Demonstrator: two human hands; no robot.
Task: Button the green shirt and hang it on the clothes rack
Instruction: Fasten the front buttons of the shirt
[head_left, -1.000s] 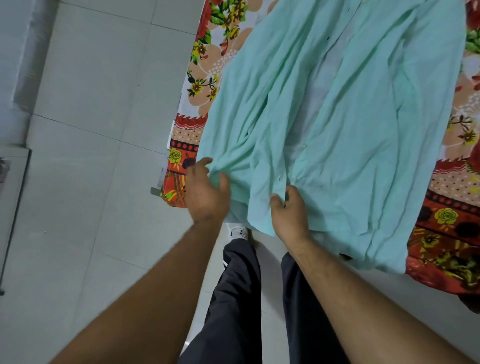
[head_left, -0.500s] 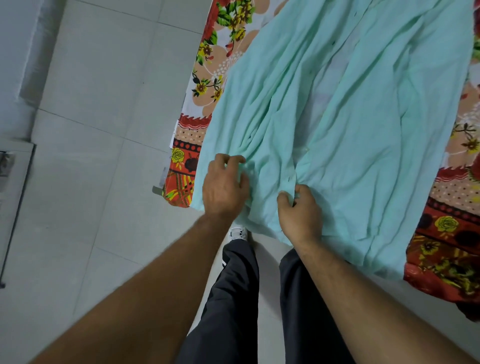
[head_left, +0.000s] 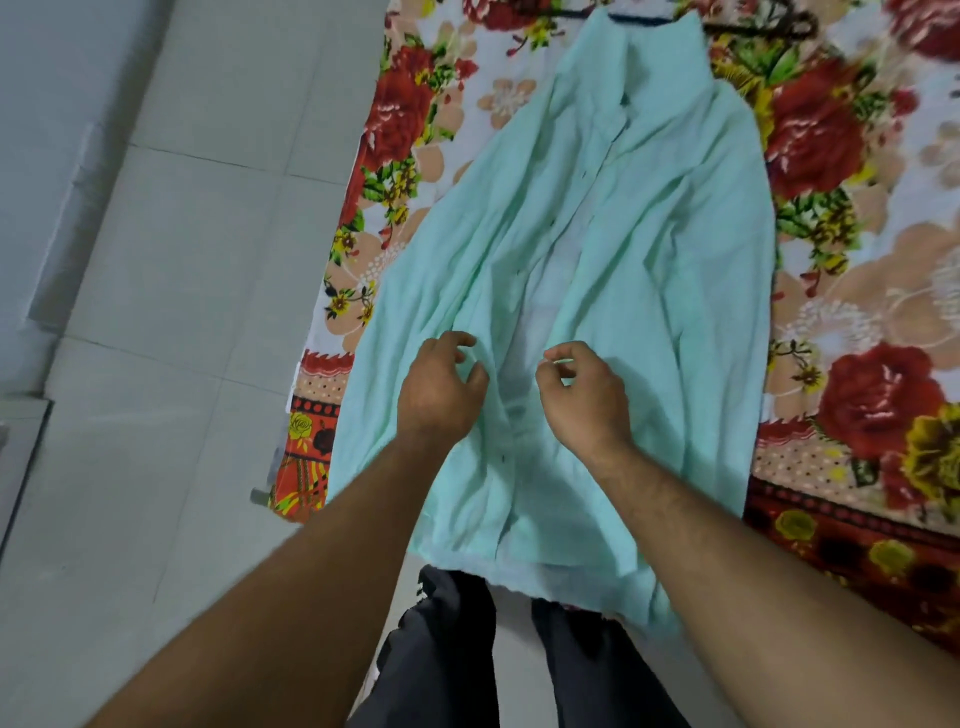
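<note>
The green shirt (head_left: 675, 291) is laid flat on the bed (head_left: 857, 322), its front edges pinched by the fingers of the left hand (head_left: 441, 395) and right hand (head_left: 587, 405) for buttoning.

You stood in a home bedroom. A bed (head_left: 883, 545) dressed in a red-and-peach floral sheet (head_left: 857, 130) lay before you, with a green shirt (head_left: 675, 234) spread on it. Pale floor tiles (head_left: 182, 260) ran left of the bed, and a plain grey wall (head_left: 41, 156) rose farther left.
</note>
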